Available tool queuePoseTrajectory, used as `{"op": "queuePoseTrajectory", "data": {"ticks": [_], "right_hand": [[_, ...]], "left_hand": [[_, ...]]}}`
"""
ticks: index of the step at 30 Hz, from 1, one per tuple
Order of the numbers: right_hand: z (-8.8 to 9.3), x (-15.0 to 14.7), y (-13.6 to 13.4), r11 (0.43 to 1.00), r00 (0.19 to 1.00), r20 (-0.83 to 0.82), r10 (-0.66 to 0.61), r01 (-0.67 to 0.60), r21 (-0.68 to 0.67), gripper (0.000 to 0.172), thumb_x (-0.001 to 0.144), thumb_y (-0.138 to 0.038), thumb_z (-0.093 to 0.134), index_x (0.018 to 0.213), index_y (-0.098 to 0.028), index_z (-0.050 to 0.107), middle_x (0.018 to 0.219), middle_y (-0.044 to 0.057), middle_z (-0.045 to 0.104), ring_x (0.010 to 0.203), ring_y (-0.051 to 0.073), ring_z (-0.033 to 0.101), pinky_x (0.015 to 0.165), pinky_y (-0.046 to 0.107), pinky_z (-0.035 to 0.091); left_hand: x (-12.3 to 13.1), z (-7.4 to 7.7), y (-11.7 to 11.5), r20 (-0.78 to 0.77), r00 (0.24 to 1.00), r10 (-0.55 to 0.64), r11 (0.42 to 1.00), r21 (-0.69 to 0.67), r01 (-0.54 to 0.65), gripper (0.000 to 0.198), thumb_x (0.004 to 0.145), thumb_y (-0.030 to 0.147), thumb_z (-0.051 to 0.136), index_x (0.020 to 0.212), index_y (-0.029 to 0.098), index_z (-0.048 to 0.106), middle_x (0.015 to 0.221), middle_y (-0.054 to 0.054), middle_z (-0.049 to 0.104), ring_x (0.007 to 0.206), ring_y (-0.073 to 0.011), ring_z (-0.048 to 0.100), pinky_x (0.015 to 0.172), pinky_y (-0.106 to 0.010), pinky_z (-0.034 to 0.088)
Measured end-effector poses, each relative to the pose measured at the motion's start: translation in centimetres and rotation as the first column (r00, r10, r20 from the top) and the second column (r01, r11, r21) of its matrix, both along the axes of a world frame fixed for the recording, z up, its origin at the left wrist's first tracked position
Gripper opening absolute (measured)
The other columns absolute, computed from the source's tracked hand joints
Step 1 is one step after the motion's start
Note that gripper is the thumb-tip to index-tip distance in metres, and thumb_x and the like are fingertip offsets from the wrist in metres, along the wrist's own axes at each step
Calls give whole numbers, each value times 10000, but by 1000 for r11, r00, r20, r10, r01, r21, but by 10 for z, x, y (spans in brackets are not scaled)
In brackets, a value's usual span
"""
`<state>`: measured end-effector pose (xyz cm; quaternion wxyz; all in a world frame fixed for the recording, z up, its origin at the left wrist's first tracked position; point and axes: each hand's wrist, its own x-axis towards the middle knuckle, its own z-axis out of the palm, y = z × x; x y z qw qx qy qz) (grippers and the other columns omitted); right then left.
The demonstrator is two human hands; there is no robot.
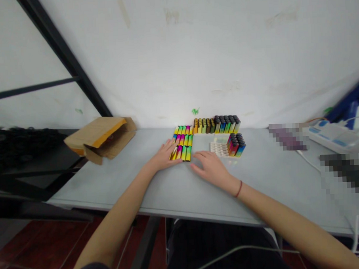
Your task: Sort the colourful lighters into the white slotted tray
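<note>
As left hand [163,156] lies open on rainbow lighters [182,144] and right hand [210,169] lies open just beside them | white tray [219,149] part-filled | dark-capped lighters [236,145] at its right end | bare cells left

Two hands [162,157] [210,169], one cardboard box [100,138], one white tray [218,150].

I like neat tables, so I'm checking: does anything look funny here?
Yes! The brown cardboard box lies tipped over with its flaps open, sticking out past the left edge of the pale grey table. There is also a small green smudge on the white wall.
</note>
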<state>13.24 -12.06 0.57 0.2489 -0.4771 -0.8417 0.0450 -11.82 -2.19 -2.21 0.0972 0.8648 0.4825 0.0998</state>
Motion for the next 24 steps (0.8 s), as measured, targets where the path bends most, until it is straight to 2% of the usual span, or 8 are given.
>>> {"op": "queuePoseTrajectory", "data": {"ticks": [2, 6, 8, 10, 13, 15, 18, 24], "right_hand": [[12, 32, -15, 990, 996, -74, 55, -45, 133, 230, 1013, -318, 560, 1108, -183, 720, 1055, 127, 755, 996, 280, 690, 925, 425, 529], [21, 133, -27, 888, 988, -136, -76, 129, 441, 231, 998, -405, 558, 1018, -229, 707, 841, 101, 689, 844, 293, 643, 808, 462, 521], [14, 180, -17, 869, 982, -91, -166, 190, 457, 336, 964, -531, 596, 1012, -216, 702, 824, 118, 673, 853, 321, 640, 820, 494, 521], [1, 210, 2, 922, 979, -2, -202, 191, 338, 561, 889, -662, 652, 1138, -161, 690, 1027, 198, 714, 1003, 368, 661, 904, 534, 528], [-19, 216, 33, 987, 989, 38, -144, 141, 78, 916, 761, -734, 753, 1387, -86, 584, 1352, 281, 650, 1242, 415, 628, 1029, 554, 512], [-27, 205, 50, 997, 998, -27, -57, 55, -54, 984, 691, -684, 835, 1443, -118, 549, 1393, 240, 655, 1252, 409, 641, 1046, 544, 517], [-33, 188, 62, 979, 989, -144, -39, 8, -205, 790, 695, -570, 879, 1326, -161, 638, 1221, 169, 759, 1060, 375, 721, 948, 501, 577], [-36, 183, 58, 982, 974, -209, -90, 52, -183, 657, 716, -544, 871, 1242, -197, 685, 1192, 135, 776, 1050, 384, 716, 982, 526, 552]], "left_hand": [[4, 6, -1, 51, 999, 8, 999, 46, -10, 1006, 886, 796, 517, 1661, 189, 308, 1747, -197, 216, 1627, -418, 120, 1280, -627, 202], [33, 24, -11, 178, 981, -75, 986, 160, 46, 976, 893, 748, 567, 1638, 154, 352, 1729, -201, 269, 1628, -404, 140, 1316, -576, 181], [63, 31, -15, 220, 963, -157, 982, 141, 128, 954, 906, 715, 579, 1644, 164, 330, 1722, -176, 302, 1617, -359, 223, 1333, -516, 191], [101, 34, -16, 262, 940, -219, 975, 82, 205, 952, 908, 694, 595, 1643, 158, 312, 1716, -166, 322, 1600, -331, 285, 1335, -478, 212], [162, 30, -7, 353, 898, -263, 958, -11, 286, 1059, 819, 654, 734, 1609, 80, 325, 1685, -239, 349, 1568, -361, 344, 1309, -489, 268], [194, 26, 3, 430, 859, -280, 940, -62, 337, 1114, 714, 598, 846, 1572, 74, 366, 1622, -265, 437, 1500, -392, 443, 1260, -516, 348], [218, 20, 16, 518, 803, -297, 892, -150, 427, 970, 680, 499, 887, 1479, 121, 486, 1449, -205, 631, 1293, -370, 633, 1122, -498, 495], [219, 10, 26, 677, 701, -225, 855, -208, 476, 793, 680, 377, 904, 1366, 166, 568, 1273, -151, 724, 1100, -303, 714, 963, -441, 579]]}}
